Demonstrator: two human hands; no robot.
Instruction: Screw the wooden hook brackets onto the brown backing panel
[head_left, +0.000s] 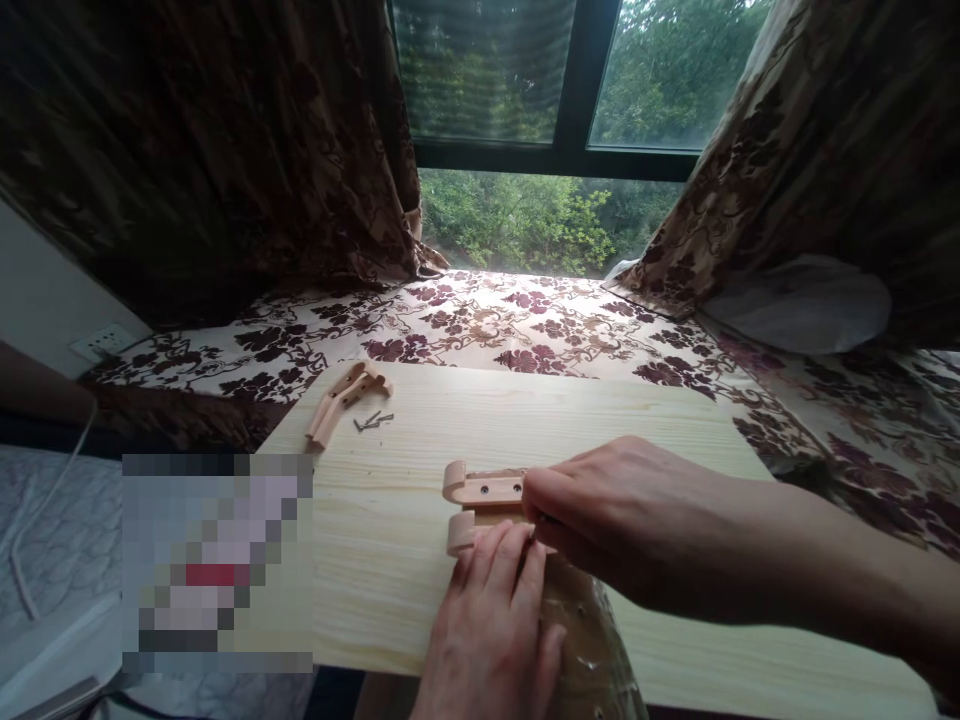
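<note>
Two light wooden pieces with curled ends lie side by side near the middle of the table. The far wooden piece (484, 490) shows two dark screw heads or holes. My left hand (495, 610) rests with outstretched fingers on the near wooden piece (460, 534). My right hand (607, 510) is closed in a fist at the right end of the pieces, and whatever it grips is hidden. Beneath them is a brown, shiny item (589, 630) that looks wrapped in clear plastic; my left hand covers part of it.
On the pale wooden table (375, 580), more curled wooden pieces (345, 398) lie at the far left beside several loose screws (373, 422). A blurred-out patch (217, 560) covers the left edge. Floral cloth (525, 320) spreads behind, beneath a window.
</note>
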